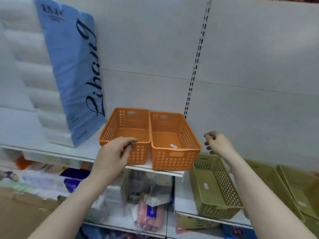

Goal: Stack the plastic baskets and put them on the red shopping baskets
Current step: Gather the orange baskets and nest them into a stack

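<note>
Orange plastic, perforated, twice over: left orange basket (125,128) and right orange basket (174,144) side by side on white shelf (51,149), long walls touching, both empty save for small white label (173,146) on the floor of the right one. Near end of the right basket overhanging the shelf's front edge slightly.

Left hand (114,156) at 7 o'clock of the left orange basket, thumb over the near rim, fingers curled against the near wall; hold looks like a pinch on that rim, though not certain whether fully closed. Right hand (217,144) at 3 o'clock of the right orange basket, just beside its right wall and apart from it, fingers bent loosely, holding nothing.

Blue tissue pack (72,71) at 10 o'clock of the baskets, upright and leaning, black script down its face, foot on the same shelf close to the left basket.

Olive-green basket (215,185) at 5 o'clock of the orange pair, on a lower shelf, white label inside; more olive-green baskets (296,188) at 4 o'clock beyond the right forearm, tilted and nested against each other.

Wrapped packs (150,209) at 6 o'clock beneath the shelf, blurred. Grey back panel (155,49) behind everything, slotted upright (196,62) at 1 o'clock.
</note>
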`<act>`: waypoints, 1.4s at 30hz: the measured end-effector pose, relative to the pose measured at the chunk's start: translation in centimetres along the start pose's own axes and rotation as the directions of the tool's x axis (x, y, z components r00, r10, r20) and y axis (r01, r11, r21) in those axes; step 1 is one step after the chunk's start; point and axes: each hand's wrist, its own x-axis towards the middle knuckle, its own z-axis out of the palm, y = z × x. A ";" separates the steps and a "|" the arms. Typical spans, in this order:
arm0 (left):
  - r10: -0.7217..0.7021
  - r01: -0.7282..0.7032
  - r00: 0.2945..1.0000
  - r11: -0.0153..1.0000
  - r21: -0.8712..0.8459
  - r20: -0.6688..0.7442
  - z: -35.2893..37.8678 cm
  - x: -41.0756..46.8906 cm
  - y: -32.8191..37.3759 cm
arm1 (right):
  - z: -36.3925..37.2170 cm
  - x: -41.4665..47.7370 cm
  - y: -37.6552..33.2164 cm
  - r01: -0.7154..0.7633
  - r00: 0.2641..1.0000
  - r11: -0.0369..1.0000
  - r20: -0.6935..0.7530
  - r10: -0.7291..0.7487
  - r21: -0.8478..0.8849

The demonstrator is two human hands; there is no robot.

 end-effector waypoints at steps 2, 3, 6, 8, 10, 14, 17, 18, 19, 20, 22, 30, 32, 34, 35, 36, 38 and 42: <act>0.058 -0.033 0.990 0.983 0.182 -0.132 -0.4 2.0 -1.0 | 1.0 0.8 -1.4 -0.101 0.993 0.986 0.069 0.093 0.136; 0.007 0.030 0.987 0.972 0.232 -0.158 -0.6 3.0 -1.7 | 1.6 1.2 -2.1 -0.132 0.986 0.981 0.123 0.115 0.144; -0.331 0.336 0.941 0.885 0.324 -0.073 -1.0 4.9 -4.1 | 3.4 1.2 -3.4 -0.207 0.951 0.972 0.255 0.174 0.108; -0.485 0.453 0.874 0.831 0.323 0.021 -0.8 5.1 -5.2 | 3.8 1.6 -3.0 -0.195 0.954 0.978 0.246 0.173 0.071; -0.515 0.494 0.857 0.836 0.240 0.028 -0.8 5.2 -5.4 | 3.1 1.8 -2.4 -0.173 0.967 0.984 0.194 0.163 0.037; -0.549 0.541 0.833 0.834 0.108 0.068 -0.5 4.1 -4.4 | -0.7 2.4 -0.8 -0.163 0.986 0.976 0.052 0.158 0.142; -0.506 0.505 0.851 0.862 0.048 0.138 0.0 3.2 -3.1 | -3.9 2.7 -1.4 -0.080 0.987 0.952 -0.112 0.117 0.295; -0.490 0.491 0.859 0.871 0.027 0.147 0.2 3.0 -2.7 | -4.5 2.7 -2.3 -0.031 0.983 0.939 -0.162 0.091 0.342; -0.474 0.479 0.868 0.878 0.007 0.150 0.4 2.8 -2.3 | -4.8 2.6 -3.4 0.020 0.978 0.927 -0.200 0.060 0.376; -0.460 0.469 0.874 0.883 -0.020 0.155 0.7 2.6 -2.0 | -4.7 2.5 -4.7 0.065 0.976 0.913 -0.216 0.026 0.402; -0.449 0.469 0.877 0.877 -0.103 0.172 1.2 2.3 -1.4 | -3.5 2.2 -7.3 0.105 0.982 0.893 -0.186 -0.025 0.437; -0.511 0.580 0.813 0.679 -0.450 0.279 1.4 1.3 -1.5 | 1.8 1.4 -10.9 0.037 0.995 0.963 0.084 -0.061 0.268; -0.540 0.623 0.781 0.644 -0.444 0.313 1.6 1.2 -1.8 | 2.3 1.2 -10.7 0.008 0.979 0.991 0.202 -0.036 0.135; -0.537 0.637 0.770 0.645 -0.421 0.343 2.0 1.2 -1.9 | 2.9 0.8 -10.5 0.003 0.959 0.999 0.284 0.006 -0.032; -0.530 0.637 0.771 0.646 -0.420 0.354 2.1 1.3 -1.8 | 3.3 0.6 -10.3 -0.005 0.951 0.997 0.307 0.027 -0.072; -0.522 0.637 0.771 0.641 -0.428 0.366 2.3 1.4 -1.6 | 3.8 0.6 -10.1 -0.027 0.942 0.998 0.331 0.046 -0.062; -0.509 0.639 0.769 0.618 -0.457 0.387 2.5 1.7 -1.2 | 4.5 0.1 -9.5 -0.100 0.927 0.994 0.367 0.080 0.036; -0.498 0.643 0.765 0.580 -0.499 0.408 3.0 2.4 -0.9 | 5.1 -0.8 -8.2 -0.082 0.950 0.981 0.312 0.023 0.175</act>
